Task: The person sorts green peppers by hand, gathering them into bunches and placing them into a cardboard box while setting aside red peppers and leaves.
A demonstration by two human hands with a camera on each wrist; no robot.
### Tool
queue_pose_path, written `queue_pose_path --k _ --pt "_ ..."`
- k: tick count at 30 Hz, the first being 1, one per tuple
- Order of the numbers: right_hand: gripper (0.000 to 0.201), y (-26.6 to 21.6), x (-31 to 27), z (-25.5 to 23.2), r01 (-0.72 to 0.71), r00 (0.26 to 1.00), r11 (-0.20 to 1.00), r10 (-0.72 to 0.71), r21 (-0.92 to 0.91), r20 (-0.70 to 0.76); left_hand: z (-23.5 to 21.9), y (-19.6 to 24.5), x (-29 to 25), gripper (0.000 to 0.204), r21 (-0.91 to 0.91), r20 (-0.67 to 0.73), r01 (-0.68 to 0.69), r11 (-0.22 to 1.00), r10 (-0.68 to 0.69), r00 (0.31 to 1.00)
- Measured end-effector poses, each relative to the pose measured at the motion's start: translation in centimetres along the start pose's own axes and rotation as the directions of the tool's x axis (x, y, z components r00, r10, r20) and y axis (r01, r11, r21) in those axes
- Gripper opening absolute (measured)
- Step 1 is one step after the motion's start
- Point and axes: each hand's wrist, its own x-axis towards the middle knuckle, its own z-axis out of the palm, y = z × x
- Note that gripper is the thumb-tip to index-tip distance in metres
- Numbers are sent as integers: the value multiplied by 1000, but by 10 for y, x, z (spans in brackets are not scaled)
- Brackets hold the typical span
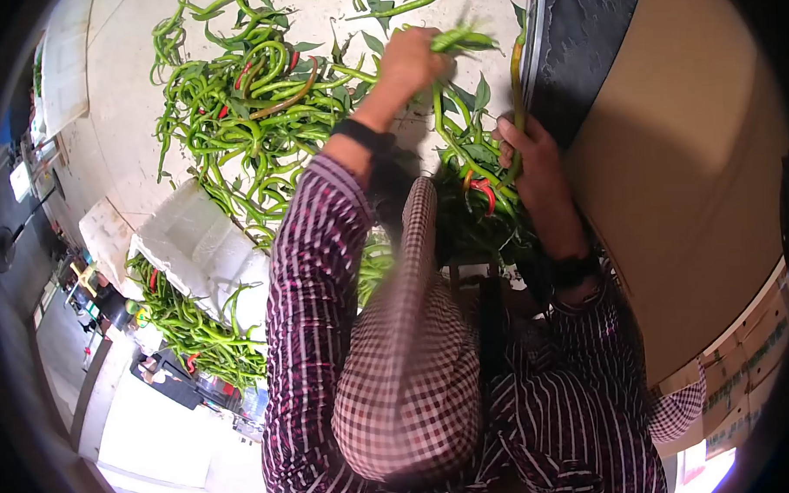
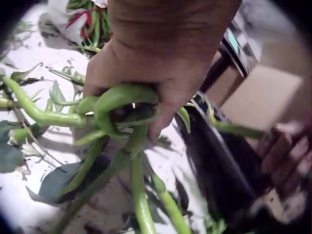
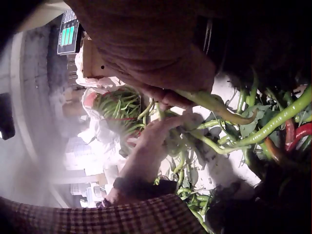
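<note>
My left fingers (image 1: 421, 59) clamp a bunch (image 1: 464, 41), my right fingers (image 1: 506, 149) one pepper (image 1: 517, 73), likely to keep them unmixed.

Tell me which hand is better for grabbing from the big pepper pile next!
Probably the left hand: it is nearer the big pile, though it already holds some green peppers. The right hand is farther off, beside the cardboard, and holds a long pepper.

In the head view, green peppers (image 1: 462, 41) are jutting toward three o'clock from the left hand (image 1: 412, 62); a brownish-green pepper (image 1: 517, 79) is pointing toward twelve from the right hand (image 1: 537, 159).
</note>
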Motion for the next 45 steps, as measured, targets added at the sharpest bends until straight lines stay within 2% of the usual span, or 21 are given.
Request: queue_pose_path --k 3,5,9,11,12,13,14,15,18,19,23,27,29,30,31,33,35,37,38,41,45 --pt "17 2 0 -1 19 1000 1000 -19 -13 0 -46 -19 -15 35 -584 99 79 808 -25 995" --pt "19 2 5 0 41 999 997 -41 -59 13 -68 -23 -28 33 -788 117 150 597 -95 989" --pt "21 -17 -2 24 35 999 992 -32 -120 22 -70 -11 -48 28 -951 129 143 276 -69 989" --pt "21 -27 -5 42 31 990 984 -6 -173 142 -61 0 -53 28 -957 131 137 257 -40 991" --pt "22 -30 -7 51 -31 970 999 32 -9 240 -56 8 -56 29 -938 147 143 315 -12 989" --pt "22 -30 -4 53 -20 970 1000 22 -10 244 -54 12 -56 30 -917 162 145 372 14 987" --pt "20 -28 -1 53 -81 967 996 69 40 244 -57 10 -53 29 -783 180 145 605 -3 984" --pt "19 -23 2 52 -144 962 986 119 89 246 -61 8 -49 29 -784 175 138 605 3 984" --pt "16 -9 17 31 -95 989 995 92 17 112 -74 -23 -9 30 -349 -216 2 937 -82 973" --pt "16 -8 18 26 -49 998 999 50 -23 46 -74 -29 7 34 -162 -356 -30 986 -30 934" --pt "22 -21 8 29 -35 992 998 29 47 122 -29 -17 44 17 325 -336 -46 945 160 928" --pt "26 -31 4 30 5 991 998 -14 65 131 -13 -14 40 14 296 -396 -14 955 135 908" --pt "29 -30 4 23 53 960 994 -76 94 268 -30 -22 23 18 283 -457 -90 955 217 862" --pt "29 -31 1 24 55 960 993 -82 104 268 -42 -30 16 20 -127 -368 -110 986 56 928" --pt "31 -33 -2 27 45 958 987 -87 156 274 -57 -31 6 24 -512 -218 -64 856 -58 974" --pt "34 -41 -14 33 32 952 978 -92 205 292 -82 -23 -30 22 -815 146 197 544 -136 980" --pt "39 -54 -26 39 -26 911 934 -124 356 392 -101 -7 -65 26 -918 262 276 283 -89 961" --pt "39 -54 -28 39 -45 896 922 -132 384 423 -122 10 -97 31 -971 211 201 131 71 975" --pt "40 -57 -30 41 -73 889 927 -107 369 445 -129 19 -109 34 -982 185 182 53 62 981" --pt "40 -73 -52 57 -71 864 932 -121 357 489 -146 33 -133 36 -990 144 142 23 159 977" --pt "37 -85 -82 65 -24 826 921 -201 389 527 -171 66 -163 40 -991 133 127 49 134 982"
